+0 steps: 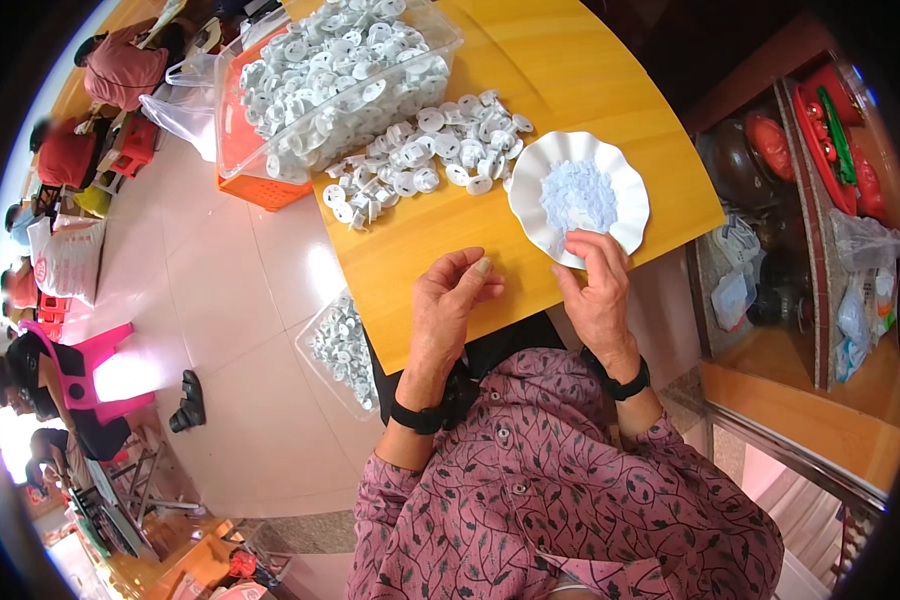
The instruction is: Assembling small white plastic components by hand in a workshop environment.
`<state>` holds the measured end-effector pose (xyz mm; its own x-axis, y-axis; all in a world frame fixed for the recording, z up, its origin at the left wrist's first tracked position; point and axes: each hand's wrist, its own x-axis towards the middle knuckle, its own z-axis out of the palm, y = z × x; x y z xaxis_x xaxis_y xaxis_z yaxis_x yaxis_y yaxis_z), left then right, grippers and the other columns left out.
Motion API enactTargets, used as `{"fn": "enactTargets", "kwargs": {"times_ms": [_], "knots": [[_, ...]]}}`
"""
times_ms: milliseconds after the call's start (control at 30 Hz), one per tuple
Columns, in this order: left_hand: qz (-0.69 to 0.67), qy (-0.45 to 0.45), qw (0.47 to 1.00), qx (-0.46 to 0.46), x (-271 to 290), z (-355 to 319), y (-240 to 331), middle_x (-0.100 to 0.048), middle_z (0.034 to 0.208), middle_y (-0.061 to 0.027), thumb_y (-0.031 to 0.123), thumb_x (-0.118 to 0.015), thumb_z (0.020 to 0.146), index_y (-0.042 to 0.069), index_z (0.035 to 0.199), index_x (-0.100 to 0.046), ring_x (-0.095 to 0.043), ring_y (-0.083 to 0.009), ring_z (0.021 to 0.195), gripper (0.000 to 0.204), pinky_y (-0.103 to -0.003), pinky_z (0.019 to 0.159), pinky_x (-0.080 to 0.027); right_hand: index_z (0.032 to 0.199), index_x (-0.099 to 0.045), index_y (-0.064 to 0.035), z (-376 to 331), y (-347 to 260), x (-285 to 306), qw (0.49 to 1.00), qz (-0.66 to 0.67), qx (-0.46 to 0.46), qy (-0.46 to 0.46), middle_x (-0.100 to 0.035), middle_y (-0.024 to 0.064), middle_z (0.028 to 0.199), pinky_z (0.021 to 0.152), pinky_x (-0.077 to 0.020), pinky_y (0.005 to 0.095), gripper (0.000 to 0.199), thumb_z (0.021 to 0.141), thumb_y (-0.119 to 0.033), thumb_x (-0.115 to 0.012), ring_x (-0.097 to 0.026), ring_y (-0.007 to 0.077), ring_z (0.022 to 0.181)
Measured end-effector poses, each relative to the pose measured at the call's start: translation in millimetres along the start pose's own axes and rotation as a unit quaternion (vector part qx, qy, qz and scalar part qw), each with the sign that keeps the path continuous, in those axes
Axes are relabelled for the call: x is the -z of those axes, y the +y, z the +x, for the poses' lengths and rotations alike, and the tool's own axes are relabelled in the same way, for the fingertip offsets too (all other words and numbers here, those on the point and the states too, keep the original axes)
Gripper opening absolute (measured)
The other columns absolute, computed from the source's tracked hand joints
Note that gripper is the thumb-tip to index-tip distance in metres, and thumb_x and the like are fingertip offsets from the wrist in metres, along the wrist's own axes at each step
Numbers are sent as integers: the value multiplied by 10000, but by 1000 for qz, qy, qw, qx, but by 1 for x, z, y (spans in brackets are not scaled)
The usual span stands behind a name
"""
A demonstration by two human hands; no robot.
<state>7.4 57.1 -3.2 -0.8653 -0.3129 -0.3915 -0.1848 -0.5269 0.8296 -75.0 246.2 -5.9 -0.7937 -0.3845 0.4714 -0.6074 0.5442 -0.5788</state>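
A white scalloped plate [629,187] on the yellow table holds a heap of small pale-blue translucent pieces [570,190]. My right hand [600,275] is over the plate's near rim, its bent fingertips at the edge of the heap and its thumb apart from them. To the left of the plate, my left hand [454,292] hovers over the table edge with thumb and fingers pinched together; whatever may be between them is too small to make out. Beyond it lies a loose pile of small white round plastic parts [440,150].
A clear bin [360,75] full of the same white parts sits on an orange crate [260,190] at the back left. Another clear box [342,355] of parts stands on the floor. Shelves [810,230] with bags are at right. Several people are at far left.
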Motion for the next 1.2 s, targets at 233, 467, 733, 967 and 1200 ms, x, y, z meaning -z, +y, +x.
{"fn": "enactTargets", "kwargs": {"times_ms": [233, 467, 733, 967, 1200], "knots": [[8, -3, 1000, -6, 0, -1, -1, -673, 1024, -129, 95, -640, 980, -92, 1191, -596, -691, -195, 878, 285, -282, 788, -575, 1058, -622, -35, 3, -6, -1, 1000, -18, 23, -4, -613, 92, 1102, 964, -411, 457, 332, 754, 27, -739, -579, 320, 1043], [110, 3, 994, -25, -5, 3, 11, -678, 1010, -121, 118, -644, 977, -105, 1189, -601, -687, -170, 812, 311, -276, 754, -568, 1028, -649, -49, 4, -11, -9, 996, -65, 55, -13, -596, 71, 1100, 1026, -380, 520, 236, 807, 0, -716, -573, 301, 1063], [311, 49, 935, -163, -2, 52, 27, -676, 967, -108, 125, -664, 944, -61, 1179, -649, -674, -138, 759, 300, -266, 687, -549, 970, -636, -33, 6, -21, -4, 999, -28, 44, 6, -615, 103, 1015, 893, -445, 428, 147, 842, 14, -689, -602, 304, 987], [507, 83, 797, -320, -13, 83, 31, -611, 917, -201, 71, -692, 820, 45, 1072, -691, -636, -370, 778, 253, -460, 700, -522, 994, -587, 14, 2, -19, -6, 987, 141, -82, 5, -617, 145, 995, 689, -512, 356, 42, 953, 4, -592, -637, 281, 810], [523, 74, 793, -303, -12, 85, 24, -593, 935, -199, 113, -751, 807, 17, 909, -673, -627, -375, 777, 161, -458, 690, -518, 998, -622, 28, 1, -24, 0, 926, 294, -235, -43, -649, 42, 825, 610, -482, 248, 79, 974, -48, -619, -604, 89, 675]]}}
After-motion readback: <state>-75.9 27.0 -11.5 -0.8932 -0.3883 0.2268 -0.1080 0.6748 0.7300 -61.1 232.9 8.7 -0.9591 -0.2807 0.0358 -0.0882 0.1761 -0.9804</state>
